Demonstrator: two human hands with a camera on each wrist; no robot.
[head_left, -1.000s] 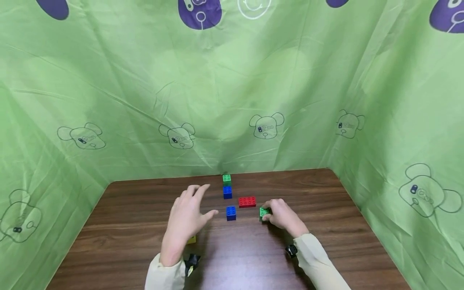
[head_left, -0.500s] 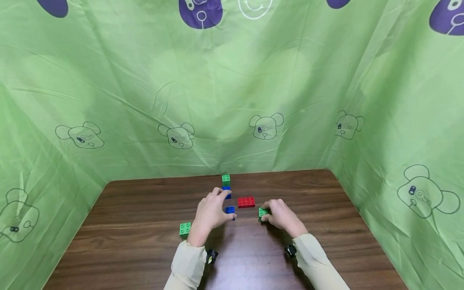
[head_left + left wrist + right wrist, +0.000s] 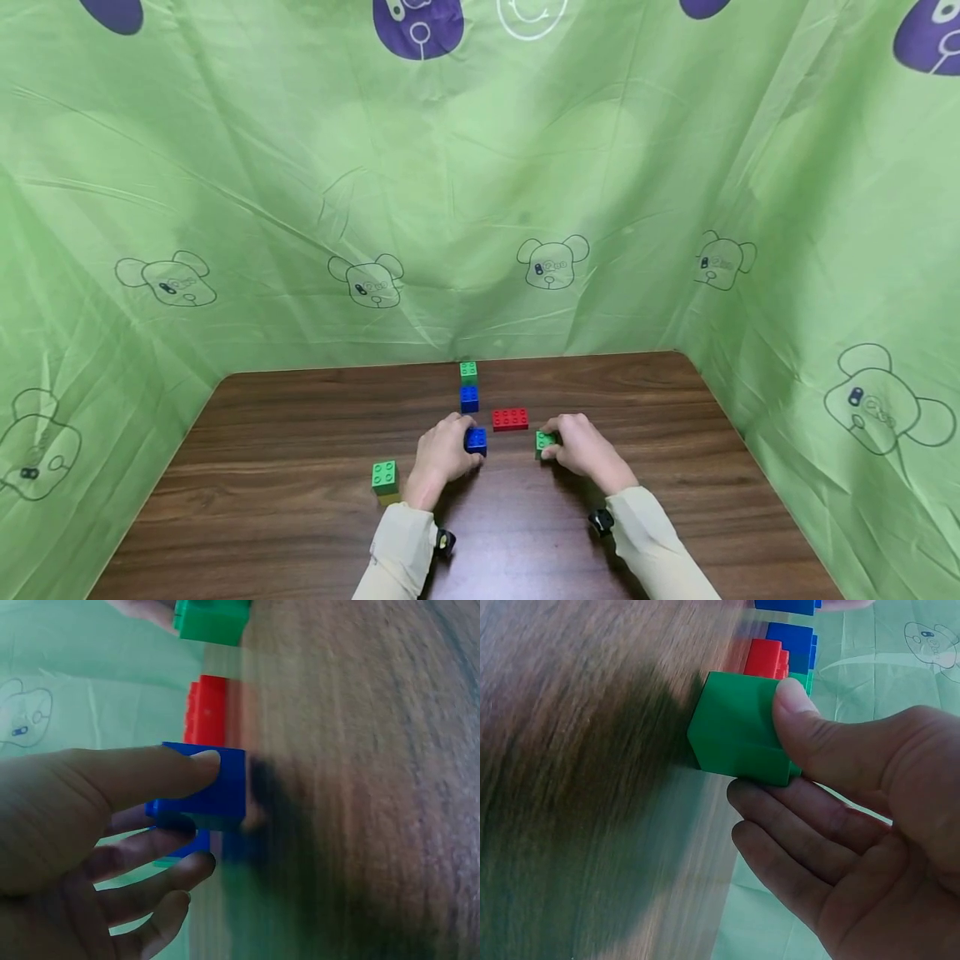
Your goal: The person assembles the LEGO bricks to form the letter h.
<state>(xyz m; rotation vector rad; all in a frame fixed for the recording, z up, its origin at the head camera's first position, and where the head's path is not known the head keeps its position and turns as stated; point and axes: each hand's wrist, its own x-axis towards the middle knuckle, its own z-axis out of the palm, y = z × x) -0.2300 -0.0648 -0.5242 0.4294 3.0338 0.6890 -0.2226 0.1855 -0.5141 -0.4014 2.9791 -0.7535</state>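
Note:
My left hand pinches a small blue toy brick on the table. In the left wrist view the thumb lies on one face of that blue brick. To the right, my right hand holds a small green brick between thumb and fingers. The right wrist view shows this green brick close up, its studs mostly hidden by the thumb. Between and slightly behind the two hands lies a longer red brick, touched by neither.
Farther back stand another blue brick and a green brick, near the table's rear edge. Left of my left wrist, a green brick sits on a yellow one. Green cloth hangs around the wooden table.
My left hand has come rightward, then down onto the near blue brick, and now grips it. The green-and-yellow stack it had covered is visible. My right hand stays at its green brick.

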